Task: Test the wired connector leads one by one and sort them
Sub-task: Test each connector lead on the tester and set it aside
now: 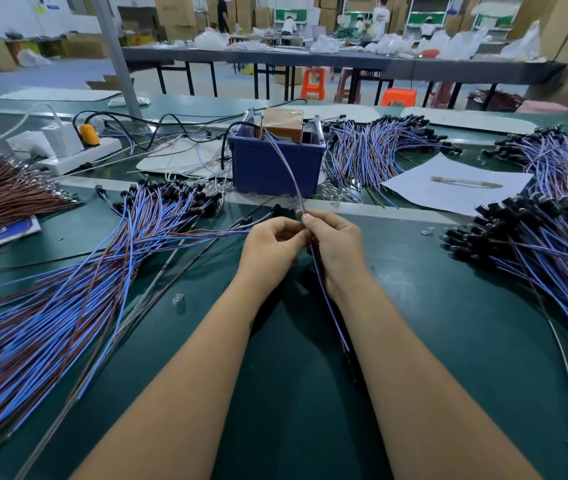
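**Ana:** Green matting covers the bench, with a busy workshop floor in the upper part of the frame. Where is the lead being tested?

**Ben:** At frame centre. One blue-and-brown lead runs from the two hands up into the copper-coloured tester standing in the blue bin. A second lead trails from the right hand down between the forearms toward the lower frame edge.

**Ana:** And the hands?

**Ben:** The right hand pinches the wire with thumb and forefinger closed on it. The left hand has its fingers curled in, touching the same spot; it seems to hold wire too, though I can't tell exactly which strand.

**Ana:** Which way does the tested lead point?

**Ben:** Its long axis runs near-vertically in the frame, bowing slightly, far end up at the tester.

**Ana:** How should this step go well?

**Ben:** I'd judge: keep the pinch close to the end, feed straight along the wire's axis, avoid tugging sideways, and keep it apart from the pile at left and the pile at right.
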